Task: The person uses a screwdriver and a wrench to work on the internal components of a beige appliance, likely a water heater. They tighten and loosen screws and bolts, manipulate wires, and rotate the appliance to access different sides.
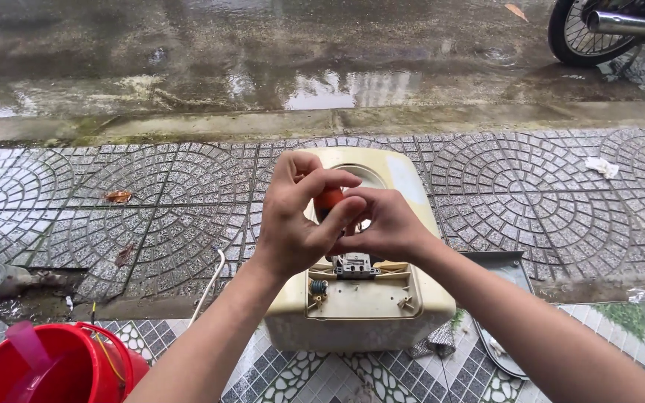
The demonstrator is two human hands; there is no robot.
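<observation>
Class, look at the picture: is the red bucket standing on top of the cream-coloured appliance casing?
No, the red bucket stands on the tiled ground at lower left, apart from the cream casing that both hands work over.

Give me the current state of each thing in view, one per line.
Left hand: closed around an orange tool handle.
Right hand: fingers pinched at the tool, above the appliance.
Cream appliance housing: standing on tiles, top panel off, switch and wiring exposed.
Red bucket: open.
Grey cover: lying on the ground beside the housing.
Pavement: wet.
</observation>
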